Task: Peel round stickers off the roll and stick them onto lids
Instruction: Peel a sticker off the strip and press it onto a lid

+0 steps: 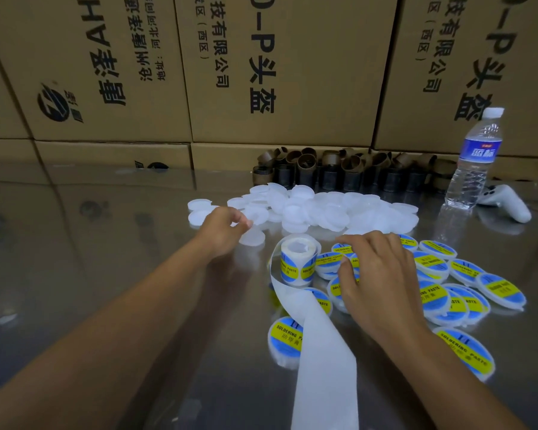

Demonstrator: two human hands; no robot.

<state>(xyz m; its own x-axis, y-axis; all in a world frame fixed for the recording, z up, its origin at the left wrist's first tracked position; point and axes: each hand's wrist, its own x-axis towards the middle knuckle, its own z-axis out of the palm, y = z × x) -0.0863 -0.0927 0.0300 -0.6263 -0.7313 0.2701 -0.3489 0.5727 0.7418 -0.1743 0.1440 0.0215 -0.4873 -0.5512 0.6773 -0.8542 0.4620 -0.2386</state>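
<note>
Behind, cardboard boxes (292, 72); below, glossy tabletop (106, 249) with lids (323, 209)

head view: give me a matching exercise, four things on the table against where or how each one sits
Things
1. sticker roll
2. water bottle
3. plain lids
4. labelled lids

Places
a. upright at the far right of the table
b. heaped, bare white, beyond the roll
c. on end between the left hand and right hand, backing strip trailing toward the camera
d. spread under and right of the right hand, blue and yellow on top

Pairs: 1-c, 2-a, 3-b, 4-d
</note>
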